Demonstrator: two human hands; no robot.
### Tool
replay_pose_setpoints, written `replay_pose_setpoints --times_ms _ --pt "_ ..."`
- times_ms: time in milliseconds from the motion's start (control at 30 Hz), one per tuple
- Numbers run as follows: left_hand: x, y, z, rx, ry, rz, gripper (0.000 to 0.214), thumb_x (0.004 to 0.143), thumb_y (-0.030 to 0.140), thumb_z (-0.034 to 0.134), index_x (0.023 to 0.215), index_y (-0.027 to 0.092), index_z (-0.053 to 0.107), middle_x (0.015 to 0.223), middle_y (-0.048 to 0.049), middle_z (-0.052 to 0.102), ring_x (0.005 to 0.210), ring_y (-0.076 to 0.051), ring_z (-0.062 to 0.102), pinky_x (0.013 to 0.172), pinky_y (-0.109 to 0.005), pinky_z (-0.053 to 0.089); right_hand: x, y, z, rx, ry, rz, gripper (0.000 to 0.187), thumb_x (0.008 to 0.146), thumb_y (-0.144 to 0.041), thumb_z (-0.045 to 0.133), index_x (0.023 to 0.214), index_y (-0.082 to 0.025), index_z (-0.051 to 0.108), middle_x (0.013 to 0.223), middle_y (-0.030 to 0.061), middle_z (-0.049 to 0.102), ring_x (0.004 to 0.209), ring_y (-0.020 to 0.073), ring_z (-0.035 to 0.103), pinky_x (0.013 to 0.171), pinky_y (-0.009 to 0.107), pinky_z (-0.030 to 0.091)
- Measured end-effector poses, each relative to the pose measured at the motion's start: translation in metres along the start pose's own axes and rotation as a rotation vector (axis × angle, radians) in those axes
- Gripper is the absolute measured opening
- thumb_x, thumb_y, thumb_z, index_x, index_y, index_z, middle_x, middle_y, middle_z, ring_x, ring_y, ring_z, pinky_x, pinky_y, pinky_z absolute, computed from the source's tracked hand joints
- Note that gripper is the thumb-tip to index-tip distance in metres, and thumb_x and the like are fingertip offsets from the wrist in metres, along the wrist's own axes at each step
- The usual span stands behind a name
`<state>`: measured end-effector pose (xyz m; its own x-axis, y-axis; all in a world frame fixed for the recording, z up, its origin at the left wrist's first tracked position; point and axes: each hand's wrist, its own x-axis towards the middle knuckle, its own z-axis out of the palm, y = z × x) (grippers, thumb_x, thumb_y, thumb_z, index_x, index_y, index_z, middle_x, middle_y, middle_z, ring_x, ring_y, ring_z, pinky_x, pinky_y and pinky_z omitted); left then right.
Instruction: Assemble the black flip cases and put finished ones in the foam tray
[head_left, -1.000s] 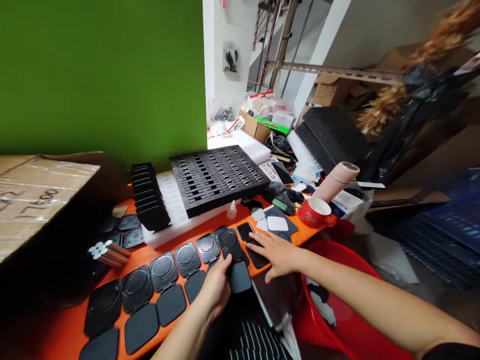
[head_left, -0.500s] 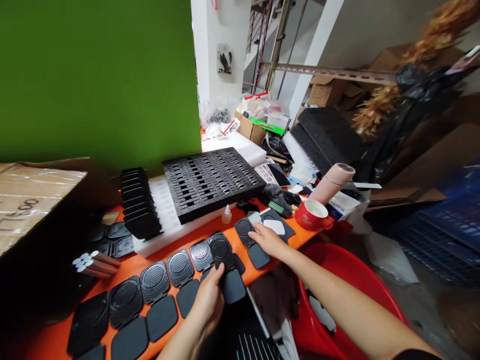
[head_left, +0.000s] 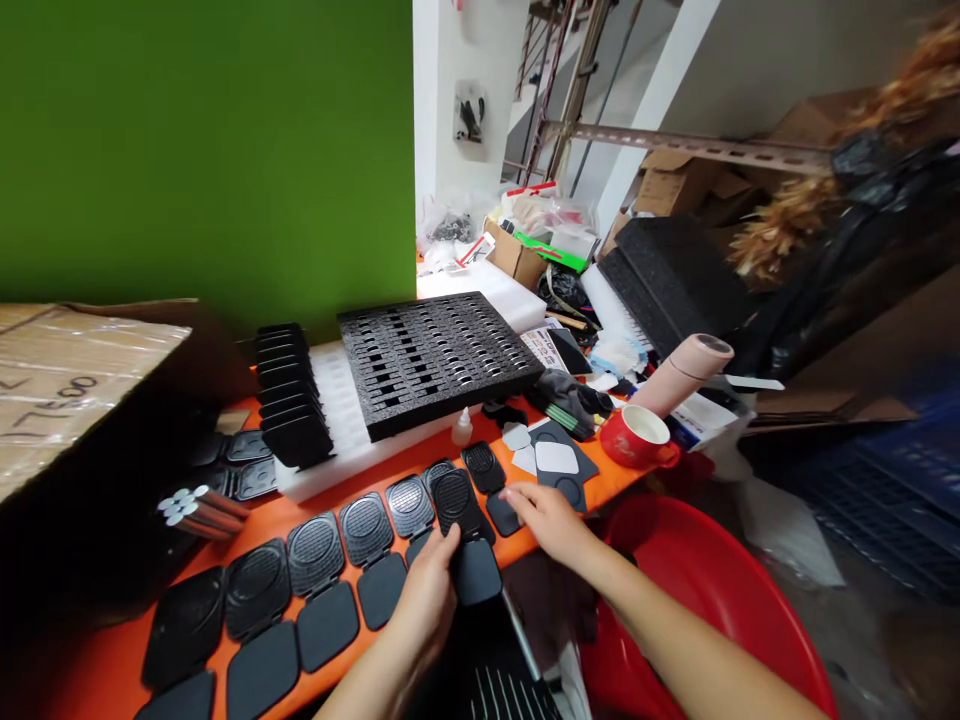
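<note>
A row of black hinged cases lies open along the front of the orange table (head_left: 352, 484). My left hand (head_left: 429, 592) grips one open black case (head_left: 462, 530) by its lower half, fingers curled round it. My right hand (head_left: 549, 518) rests at the table's front edge, its fingertips touching the last open case in the row (head_left: 491, 484). Its fingers are slightly bent and apart. Behind that hand lie white rounded pads (head_left: 556, 457) on dark sheets.
A black slotted foam tray (head_left: 437, 356) sits on white foam, with a stack of black cases (head_left: 291, 395) to its left. A small glue bottle (head_left: 463, 427), red mug (head_left: 637, 439), pink flask (head_left: 681, 373), silver rods (head_left: 201, 509), cardboard box (head_left: 71, 372) and red tub (head_left: 697, 590) stand around.
My right hand drew back from the far case toward the table's front edge. My left hand kept its hold on the case. The camera shifted slightly.
</note>
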<state>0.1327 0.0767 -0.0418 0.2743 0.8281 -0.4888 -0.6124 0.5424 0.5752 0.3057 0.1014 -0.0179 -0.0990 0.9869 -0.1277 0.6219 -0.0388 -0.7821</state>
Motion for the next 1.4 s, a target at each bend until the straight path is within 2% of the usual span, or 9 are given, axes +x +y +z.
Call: replay_pose_setpoints --times_ms 100,200,333,433,533,833,1033,1200,1400 --pt "0.001 -0.008 0.003 0.094 -0.051 0.052 0.039 0.073 0.038 0.068 0.105 0.016 0.065 0.113 -0.0106 0.066 0.111 -0.028 0.056 0.1 -0.042 0.039 -0.022 -0.007 0.011 0.259 -0.108 0.024 0.03 0.085 -0.043 0.049 0.079 -0.017 0.064 0.07 0.0011 0.06 0.067 0.0159 0.055 0.063 0.026 0.043" --pt "0.001 -0.013 0.009 0.307 -0.126 0.15 0.046 0.072 0.046 0.067 0.105 0.015 0.065 0.112 -0.0128 0.066 0.111 -0.031 0.056 0.1 -0.043 0.038 -0.03 -0.004 0.013 0.306 0.029 0.038 0.034 0.08 -0.047 0.055 0.064 -0.017 0.056 0.069 0.0012 0.056 0.069 0.0158 0.052 0.066 0.027 0.043" --pt "0.011 -0.008 0.023 1.006 -0.242 0.447 0.037 0.083 0.034 0.053 0.118 0.021 0.059 0.134 -0.0103 0.051 0.126 -0.029 0.042 0.107 -0.045 0.028 -0.018 0.02 -0.012 0.483 0.221 0.142 0.034 0.084 -0.05 0.045 0.087 -0.018 0.057 0.081 0.0046 0.062 0.074 0.0187 0.058 0.068 0.031 0.047" --pt "0.026 -0.003 0.034 1.55 -0.332 0.653 0.05 0.083 0.029 0.054 0.131 0.021 0.047 0.147 -0.0094 0.032 0.137 -0.031 0.021 0.111 -0.053 0.012 0.001 0.041 -0.033 0.365 0.29 0.138 0.032 0.085 -0.041 0.041 0.099 -0.018 0.057 0.095 0.009 0.065 0.09 0.0231 0.061 0.078 0.036 0.049" --pt "0.04 -0.005 0.039 1.835 -0.366 0.694 0.061 0.08 0.036 0.058 0.136 0.019 0.041 0.147 -0.0139 0.031 0.136 -0.036 0.021 0.108 -0.061 0.009 0.02 0.054 -0.037 0.099 0.278 0.104 0.035 0.086 -0.031 0.036 0.109 -0.017 0.058 0.108 0.0111 0.064 0.106 0.0238 0.057 0.091 0.039 0.046" --pt "0.036 -0.021 0.022 1.899 -0.302 0.739 0.061 0.085 0.045 0.05 0.138 0.016 0.037 0.143 -0.0121 0.04 0.134 -0.034 0.027 0.108 -0.056 0.018 0.037 0.044 -0.015 -0.377 0.159 0.154 0.041 0.09 -0.023 0.034 0.126 -0.013 0.05 0.117 0.0146 0.061 0.111 0.0241 0.055 0.094 0.037 0.041" --pt "0.041 -0.032 0.023 1.917 -0.242 0.84 0.061 0.084 0.044 0.052 0.139 0.026 0.035 0.149 -0.009 0.029 0.134 -0.037 0.025 0.105 -0.064 0.012 0.053 0.03 -0.029 -0.635 0.125 0.088 0.034 0.091 -0.025 0.036 0.108 -0.015 0.064 0.107 0.0157 0.06 0.102 0.0264 0.057 0.09 0.036 0.04" --pt "0.045 -0.042 0.024 1.944 -0.318 0.834 0.061 0.084 0.047 0.05 0.138 0.023 0.037 0.148 -0.0106 0.029 0.136 -0.034 0.023 0.107 -0.063 0.009 0.09 0.03 -0.043 -0.679 0.185 0.08 0.036 0.084 -0.032 0.053 0.114 -0.015 0.06 0.117 0.0163 0.054 0.109 0.0295 0.051 0.093 0.038 0.037" --pt "0.043 -0.04 0.022 1.955 -0.329 0.868 0.06 0.085 0.051 0.046 0.138 0.024 0.037 0.149 -0.0104 0.028 0.137 -0.033 0.021 0.107 -0.062 0.013 0.109 0.038 -0.047 -0.628 0.149 0.094 0.032 0.071 -0.031 0.067 0.097 -0.013 0.064 0.099 0.0133 0.062 0.094 0.0267 0.058 0.08 0.034 0.043"
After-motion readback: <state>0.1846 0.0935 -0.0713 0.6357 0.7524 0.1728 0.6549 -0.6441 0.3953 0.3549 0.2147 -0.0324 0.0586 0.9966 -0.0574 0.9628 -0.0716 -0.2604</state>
